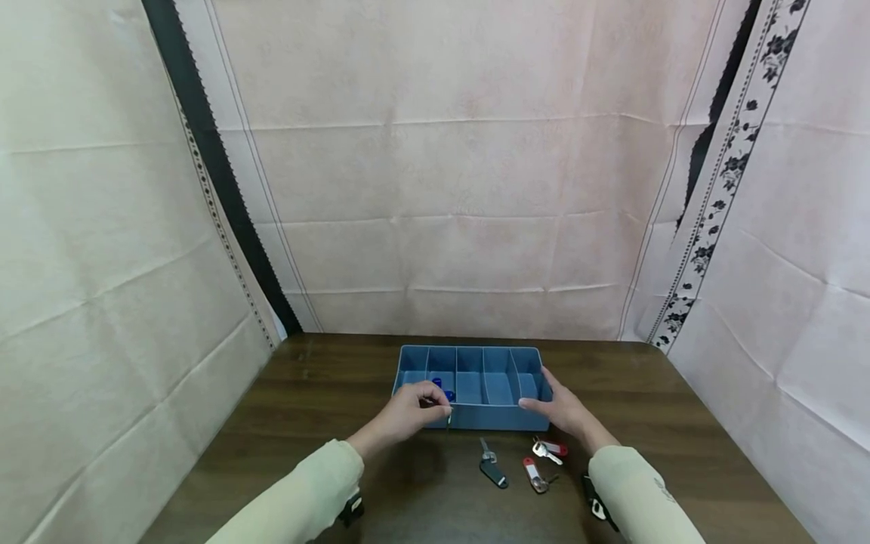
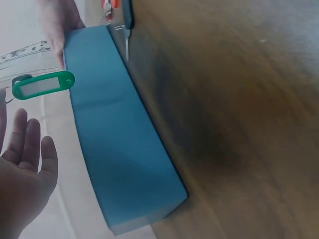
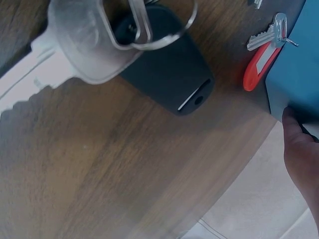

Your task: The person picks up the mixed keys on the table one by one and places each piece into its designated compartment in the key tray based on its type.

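My left hand point(image 1: 412, 408) is at the front left of a blue divided box point(image 1: 499, 417), fingertips pinched together. From them hangs a green key tag point(image 2: 42, 85) with a white label, on a small ring. Whatever key is on that ring is mostly hidden. The right hand point(image 1: 563, 406) holds the box's front right corner, thumb at the front rim and fingers along the right side. Two blue key tags point(image 1: 449, 395) lie in a compartment on the left side of the box; the other compartments I can see hold nothing.
In front of the box lie a dark fob with a key point(image 1: 493, 474) and two keys with red tags point(image 1: 553, 448). Another dark fob point(image 3: 174, 74) with a large silver key point(image 3: 82, 40) lies below my right wrist. Pale cloth point(image 1: 469, 189) hangs round the wooden table point(image 1: 326, 408).
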Available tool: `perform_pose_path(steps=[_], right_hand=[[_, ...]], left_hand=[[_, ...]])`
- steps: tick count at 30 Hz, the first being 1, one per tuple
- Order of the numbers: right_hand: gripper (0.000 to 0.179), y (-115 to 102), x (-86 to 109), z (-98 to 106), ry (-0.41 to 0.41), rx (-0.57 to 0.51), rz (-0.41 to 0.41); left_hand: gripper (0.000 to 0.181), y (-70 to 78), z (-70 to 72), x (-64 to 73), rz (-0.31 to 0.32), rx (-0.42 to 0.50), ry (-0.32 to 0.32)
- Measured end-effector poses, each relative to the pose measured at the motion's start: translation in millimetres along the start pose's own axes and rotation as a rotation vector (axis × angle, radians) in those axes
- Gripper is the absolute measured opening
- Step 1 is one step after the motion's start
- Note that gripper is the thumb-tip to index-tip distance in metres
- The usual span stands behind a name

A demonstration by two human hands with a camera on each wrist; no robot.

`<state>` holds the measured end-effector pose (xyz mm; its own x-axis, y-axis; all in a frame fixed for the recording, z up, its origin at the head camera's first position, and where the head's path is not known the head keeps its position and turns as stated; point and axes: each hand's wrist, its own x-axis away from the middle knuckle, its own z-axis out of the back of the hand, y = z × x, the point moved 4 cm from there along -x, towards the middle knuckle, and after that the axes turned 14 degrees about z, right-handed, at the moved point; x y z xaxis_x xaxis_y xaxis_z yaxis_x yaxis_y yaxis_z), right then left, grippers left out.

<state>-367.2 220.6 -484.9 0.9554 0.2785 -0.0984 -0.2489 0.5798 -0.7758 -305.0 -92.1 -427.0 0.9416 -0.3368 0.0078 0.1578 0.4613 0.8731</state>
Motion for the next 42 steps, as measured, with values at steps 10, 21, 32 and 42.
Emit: perform_pose_path(steps=[10, 21, 32, 42], right_hand=[[0.113, -2.4, -7.9, 0.0, -0.003, -0.007, -0.008], [0.115, -2.1, -9.2, -0.8, 0.001, 0.005, -0.008], [0.113, 1.1, -4.4, -0.8, 0.006, -0.004, -0.013], [0.116, 2.3, -1.8, 1.0, 0.010, -0.007, -0.026]], left_hand=[[0.008, 16.6, 10.0, -15.7, -0.023, -0.006, 0.049], [0.012, 31.3, 10.9, -38.9, 0.037, 0.014, 0.089], [0.012, 35.2, 8.0, -64.2, 0.065, 0.039, 0.157], [0.013, 33.5, 13.2, -85.0, 0.113, 0.081, 0.231]])
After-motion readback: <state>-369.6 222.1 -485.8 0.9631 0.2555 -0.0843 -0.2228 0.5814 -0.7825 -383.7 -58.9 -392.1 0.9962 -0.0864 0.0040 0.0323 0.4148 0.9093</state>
